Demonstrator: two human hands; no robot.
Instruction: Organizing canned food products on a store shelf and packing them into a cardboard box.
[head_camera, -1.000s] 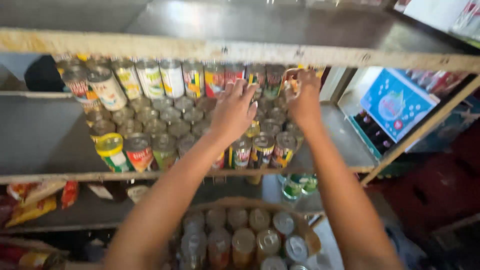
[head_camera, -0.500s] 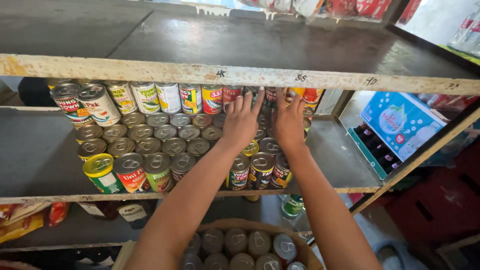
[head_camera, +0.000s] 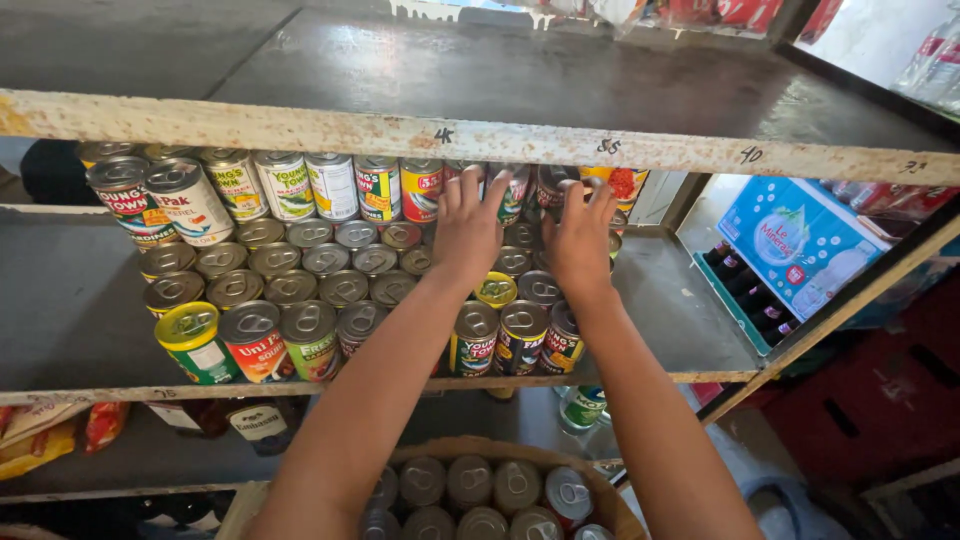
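Both hands had drifted leftward along the rusty metal shelf, left hand and right hand resting open-fingered, grasping nothing, on stacked round tin cans.

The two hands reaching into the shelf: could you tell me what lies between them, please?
In the head view, canned goods fill the gap between the left hand and the right hand: silver can tops, with a yellow-lidded can nearest the wrists.

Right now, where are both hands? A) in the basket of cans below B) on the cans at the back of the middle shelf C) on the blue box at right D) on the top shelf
B: the left hand and right hand rest on cans deep on the middle shelf.
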